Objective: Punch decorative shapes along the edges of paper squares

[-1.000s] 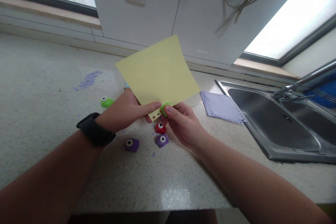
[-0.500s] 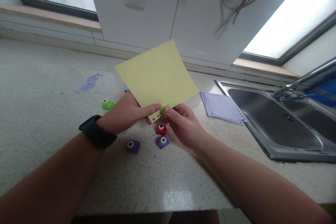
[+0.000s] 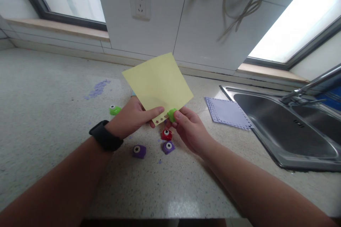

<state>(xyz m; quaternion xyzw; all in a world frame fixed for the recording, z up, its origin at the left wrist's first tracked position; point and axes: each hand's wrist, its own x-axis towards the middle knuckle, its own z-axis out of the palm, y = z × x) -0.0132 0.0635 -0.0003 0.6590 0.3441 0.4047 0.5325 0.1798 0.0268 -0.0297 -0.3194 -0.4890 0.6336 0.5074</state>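
My left hand (image 3: pixel 141 113) pinches a yellow sheet of paper (image 3: pixel 160 81) near its lower corner, thumb on top. Along the near edge of the sheet runs a short row of small punched shapes, a star among them. Between the thumb and fingers of my right hand (image 3: pixel 189 127) is a green craft punch (image 3: pixel 172 114), set at that same edge beside the holes. Just below lie a red punch (image 3: pixel 167 134) and a purple punch (image 3: pixel 168 147). Another purple punch (image 3: pixel 139 151) sits nearer my left wrist, and a second green punch (image 3: pixel 115 110) rests left of my left hand.
Purple paper scraps (image 3: pixel 98 89) lie in a patch at the left. A stack of pale purple sheets (image 3: pixel 227 112) with punched borders is beside the steel sink (image 3: pixel 266 156) at the right. A wall socket (image 3: pixel 140 4) and a hanging cable (image 3: pixel 247 10) are behind the speckled counter (image 3: pixel 128 191).
The green punch has shifted slightly right along the paper's edge, and one more punched shape shows beside it. The sheet's far side has tipped a little. The camera view has moved slightly.
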